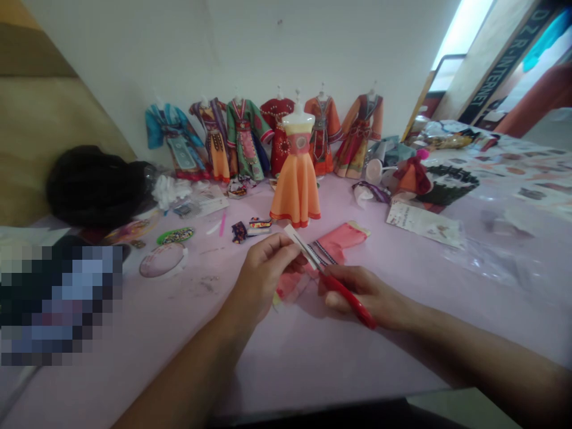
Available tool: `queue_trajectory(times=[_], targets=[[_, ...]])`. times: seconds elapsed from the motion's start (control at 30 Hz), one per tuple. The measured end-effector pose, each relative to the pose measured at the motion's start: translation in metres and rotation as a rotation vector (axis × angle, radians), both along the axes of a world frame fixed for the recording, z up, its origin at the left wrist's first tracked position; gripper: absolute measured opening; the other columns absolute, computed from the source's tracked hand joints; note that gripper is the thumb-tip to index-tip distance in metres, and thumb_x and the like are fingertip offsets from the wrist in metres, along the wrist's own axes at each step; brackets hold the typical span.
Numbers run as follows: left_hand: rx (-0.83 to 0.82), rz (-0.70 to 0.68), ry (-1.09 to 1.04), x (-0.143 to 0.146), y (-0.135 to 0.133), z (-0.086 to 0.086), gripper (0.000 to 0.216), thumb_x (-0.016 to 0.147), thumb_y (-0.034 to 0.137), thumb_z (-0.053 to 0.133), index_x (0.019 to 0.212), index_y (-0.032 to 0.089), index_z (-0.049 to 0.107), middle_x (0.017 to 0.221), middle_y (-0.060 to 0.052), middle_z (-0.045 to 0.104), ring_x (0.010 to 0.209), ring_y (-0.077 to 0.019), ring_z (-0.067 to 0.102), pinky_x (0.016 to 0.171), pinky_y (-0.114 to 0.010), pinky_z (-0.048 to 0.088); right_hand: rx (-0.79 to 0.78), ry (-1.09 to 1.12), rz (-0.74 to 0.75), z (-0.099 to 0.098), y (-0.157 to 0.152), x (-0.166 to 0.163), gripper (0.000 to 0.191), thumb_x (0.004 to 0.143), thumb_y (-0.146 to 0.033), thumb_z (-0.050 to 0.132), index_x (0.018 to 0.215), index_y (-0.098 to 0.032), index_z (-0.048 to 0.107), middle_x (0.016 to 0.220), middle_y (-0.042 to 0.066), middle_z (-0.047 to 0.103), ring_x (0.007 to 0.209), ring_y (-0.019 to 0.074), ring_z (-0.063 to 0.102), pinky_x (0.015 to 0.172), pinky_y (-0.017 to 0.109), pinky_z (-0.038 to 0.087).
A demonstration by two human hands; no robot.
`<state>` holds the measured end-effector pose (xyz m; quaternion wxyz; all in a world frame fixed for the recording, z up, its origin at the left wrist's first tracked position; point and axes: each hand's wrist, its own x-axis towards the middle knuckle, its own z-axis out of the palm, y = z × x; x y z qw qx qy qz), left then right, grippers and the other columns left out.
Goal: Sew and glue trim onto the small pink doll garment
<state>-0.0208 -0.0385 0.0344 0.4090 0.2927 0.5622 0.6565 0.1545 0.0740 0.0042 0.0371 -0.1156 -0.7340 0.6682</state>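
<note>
Around the scissor tips (clock centre), 12 o'clock: small white mannequin (299,120) in a strapless orange dress with red hem (294,182), standing just past the hands and partly hiding a red beaded dress (272,116). Row of small robed dresses along the pale wall (250,42), from a blue patterned robe (172,142) at 11 to an orange-sleeved robe (361,134) at 1.
10 o'clock: dark patterned folded trim (239,232) near the left hand; farther out, black soft bundle (96,187). 9 to 10: round embroidery hoop (163,260), green oval dish of beads (176,236). 2 to 3: white card in clear plastic (422,225).
Left hand (269,262): thumb and fingers pinching a narrow flat white strip (290,233), lower part covered by the fingers. Right hand (369,293): wrapped round red-handled scissors (351,300), blades aimed at 11, over the strip. Can't tell whether they bite into it.
Pink fabric garment (346,238) lies on the lilac tabletop (286,369) beneath both hands, running from 1 to 7, partly covered. Looks thin, slightly rumpled: yellowish edge at the 1 end, dark bands with pale dots across it.
</note>
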Motion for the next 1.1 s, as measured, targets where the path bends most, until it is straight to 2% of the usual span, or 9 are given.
queue_trajectory(times=[0.3, 0.47, 1.1], targets=[[0.031, 0.026, 0.061, 0.0, 0.0007, -0.0013, 0.016, 0.079, 0.025, 0.073, 0.067, 0.017, 0.068, 0.066, 0.001, 0.066, 0.066, -0.0122, 0.061, 0.068, -0.026, 0.049, -0.009, -0.005, 0.0, -0.0006, -0.0001, 0.0009, 0.054, 0.089, -0.067, 0.069, 0.083, -0.017, 0.051, 0.07, -0.004, 0.044, 0.06, 0.0082, 0.036, 0.051, 0.024, 0.026], [0.038, 0.027, 0.06, -0.0005, 0.0009, -0.0021, 0.016, 0.08, 0.025, 0.073, 0.067, 0.017, 0.068, 0.067, 0.0, 0.066, 0.066, -0.0126, 0.061, 0.069, -0.026, 0.049, 0.03, 0.012, -0.002, 0.0006, 0.0, -0.001, 0.054, 0.09, -0.067, 0.067, 0.08, -0.017, 0.051, 0.07, -0.004, 0.044, 0.061, 0.0085, 0.037, 0.052, 0.025, 0.027], [0.047, 0.028, 0.039, 0.0003, 0.0012, -0.0007, 0.013, 0.077, 0.023, 0.073, 0.067, 0.017, 0.069, 0.067, 0.001, 0.066, 0.067, -0.0127, 0.062, 0.071, -0.027, 0.05, -0.013, 0.002, -0.017, 0.0018, -0.0018, -0.0019, 0.053, 0.089, -0.064, 0.07, 0.075, -0.018, 0.049, 0.065, -0.005, 0.044, 0.055, 0.0068, 0.036, 0.048, 0.023, 0.026]])
